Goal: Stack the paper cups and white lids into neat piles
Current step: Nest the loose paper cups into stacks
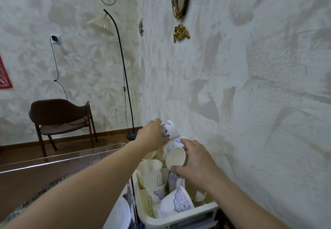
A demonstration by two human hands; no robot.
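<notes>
Paper cups (152, 176) lie jumbled in a white bin (179, 217) just beside the textured wall (250, 103). Left hand (152, 135) grasps a patterned cup (169, 130) at the far edge; right hand (195, 159) grips another cup (175, 159), mouth facing the camera. White lids (118, 214) sit left of the bin.

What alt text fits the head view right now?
Both hands reach into a white plastic basket of jumbled paper cups: the left hand grips a white blue-patterned paper cup, and the right hand holds a plain white paper cup lying sideways. A textured pale wall rises behind.
</notes>
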